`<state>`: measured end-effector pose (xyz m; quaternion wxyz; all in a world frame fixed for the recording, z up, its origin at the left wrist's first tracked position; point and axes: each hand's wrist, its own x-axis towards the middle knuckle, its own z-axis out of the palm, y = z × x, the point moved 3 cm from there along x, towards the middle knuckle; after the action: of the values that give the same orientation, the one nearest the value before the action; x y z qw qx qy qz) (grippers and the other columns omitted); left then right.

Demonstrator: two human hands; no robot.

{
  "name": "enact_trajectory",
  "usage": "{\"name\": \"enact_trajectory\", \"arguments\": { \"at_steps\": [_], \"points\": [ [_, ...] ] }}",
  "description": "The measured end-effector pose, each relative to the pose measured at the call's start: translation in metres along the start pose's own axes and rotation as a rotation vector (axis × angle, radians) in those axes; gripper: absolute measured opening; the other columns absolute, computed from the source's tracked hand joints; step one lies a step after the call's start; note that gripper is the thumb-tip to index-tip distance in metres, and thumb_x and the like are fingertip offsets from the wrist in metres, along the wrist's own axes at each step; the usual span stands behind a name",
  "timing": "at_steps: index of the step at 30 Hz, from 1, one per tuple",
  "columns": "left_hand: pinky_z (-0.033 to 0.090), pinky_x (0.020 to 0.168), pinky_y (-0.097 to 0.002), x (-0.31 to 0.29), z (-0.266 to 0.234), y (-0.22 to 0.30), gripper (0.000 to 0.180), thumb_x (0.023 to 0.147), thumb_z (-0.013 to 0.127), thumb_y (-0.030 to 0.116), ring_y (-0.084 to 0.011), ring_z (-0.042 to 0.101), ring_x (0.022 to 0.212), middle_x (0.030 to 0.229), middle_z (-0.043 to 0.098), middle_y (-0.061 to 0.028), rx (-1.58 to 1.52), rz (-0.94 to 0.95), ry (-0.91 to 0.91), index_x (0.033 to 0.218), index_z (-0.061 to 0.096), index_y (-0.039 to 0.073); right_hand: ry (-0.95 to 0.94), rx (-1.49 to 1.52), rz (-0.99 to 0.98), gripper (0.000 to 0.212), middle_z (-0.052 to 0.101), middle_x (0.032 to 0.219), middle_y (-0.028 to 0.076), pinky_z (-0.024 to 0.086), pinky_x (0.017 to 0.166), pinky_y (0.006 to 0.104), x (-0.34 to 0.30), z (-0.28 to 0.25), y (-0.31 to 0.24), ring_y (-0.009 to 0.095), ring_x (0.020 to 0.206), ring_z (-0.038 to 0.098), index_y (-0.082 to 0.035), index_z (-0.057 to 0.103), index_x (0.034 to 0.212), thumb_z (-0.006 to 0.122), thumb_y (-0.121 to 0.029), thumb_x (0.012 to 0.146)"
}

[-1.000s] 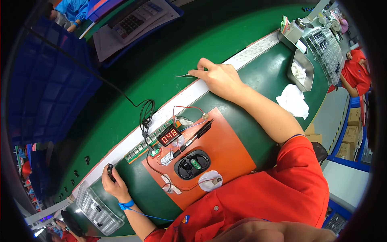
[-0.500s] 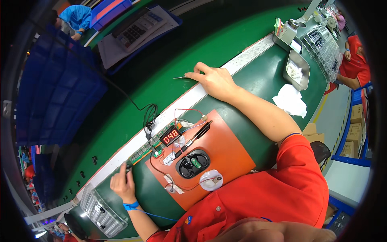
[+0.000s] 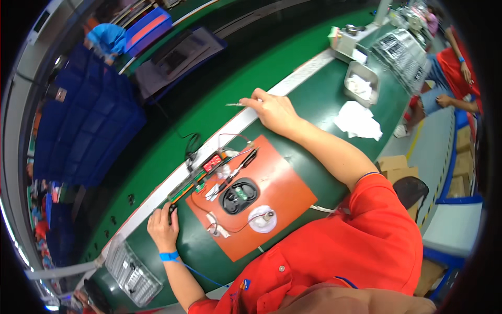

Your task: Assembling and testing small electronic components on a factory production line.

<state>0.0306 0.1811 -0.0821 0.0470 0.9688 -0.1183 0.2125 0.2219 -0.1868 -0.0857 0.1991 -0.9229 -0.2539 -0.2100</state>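
My left hand (image 3: 163, 228) is closed on a small black piece (image 3: 172, 209), gripped between thumb and fingers at the left of the orange mat (image 3: 285, 191). At the far bench edge, my right hand (image 3: 278, 113) pinches thin metal tweezers (image 3: 234, 104), their tip pointing left. On the mat lies a black oval earphone case (image 3: 230, 203) with a small green circuit board (image 3: 241, 193) in its middle. A meter with a red lit display (image 3: 212, 163) stands behind it, wired to a green board strip (image 3: 180, 193). A black pen-like tool (image 3: 244, 163) lies beside the case.
A white round pad (image 3: 257, 224) bears a wired metal piece. Left of my arm sits a clear tray (image 3: 140, 285). To the right are white cloth (image 3: 358, 121), a metal tray (image 3: 374, 78) and another clear tray (image 3: 402, 55). Green conveyor (image 3: 162, 149) runs beyond the white edge.
The whole view has shifted with my head. My left hand, still holding the black piece, has come slightly closer to the mat. My right hand keeps the tweezers at the far edge.
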Motion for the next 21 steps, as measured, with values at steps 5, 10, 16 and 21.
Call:
{"name": "enact_trajectory", "arguments": {
  "at_steps": [5, 10, 16, 21],
  "points": [
    [0.050, 0.068, -0.0411, -0.005, -0.004, 0.000, 0.024, 0.079, 0.072, 0.007, -0.0312, 0.060, 0.078, 0.085, 0.059, -0.0108, -0.094, -0.039, 0.034, 0.103, 0.065, 0.006, 0.150, -0.013, 0.114, 0.031, 0.062, 0.095, 0.006, 0.053, 0.062, 0.0393, -0.053, -0.063, 0.013, 0.028, 0.076, 0.067, -0.017, 0.069, 0.115, 0.060, -0.006, 0.087],
    [0.050, 0.071, -0.0412, -0.004, -0.003, 0.001, 0.021, 0.082, 0.068, 0.005, -0.0342, 0.061, 0.082, 0.092, 0.059, -0.0145, -0.139, -0.055, -0.006, 0.103, 0.064, 0.002, 0.223, -0.245, 0.372, 0.031, 0.064, 0.094, 0.006, 0.054, 0.067, 0.0367, -0.124, -0.135, 0.067, 0.028, 0.079, 0.067, -0.021, 0.070, 0.115, 0.060, -0.006, 0.090],
    [0.049, 0.078, -0.0419, 0.000, -0.010, 0.009, 0.028, 0.082, 0.069, 0.005, -0.0348, 0.059, 0.088, 0.095, 0.060, -0.0151, -0.134, -0.024, -0.017, 0.109, 0.064, 0.001, 0.093, -0.503, 0.570, 0.024, 0.064, 0.094, 0.008, 0.052, 0.068, 0.0421, -0.144, -0.222, 0.130, 0.032, 0.084, 0.066, -0.019, 0.071, 0.110, 0.060, -0.011, 0.090],
    [0.047, 0.084, -0.0424, 0.004, -0.024, 0.023, 0.032, 0.080, 0.071, 0.005, -0.0349, 0.059, 0.091, 0.101, 0.062, -0.0148, 0.022, 0.050, 0.149, 0.112, 0.064, 0.001, -0.105, -0.571, 0.504, 0.021, 0.063, 0.095, 0.008, 0.053, 0.070, 0.0441, -0.133, -0.225, 0.170, 0.032, 0.085, 0.066, -0.017, 0.071, 0.107, 0.060, -0.013, 0.090]
  ]
}}
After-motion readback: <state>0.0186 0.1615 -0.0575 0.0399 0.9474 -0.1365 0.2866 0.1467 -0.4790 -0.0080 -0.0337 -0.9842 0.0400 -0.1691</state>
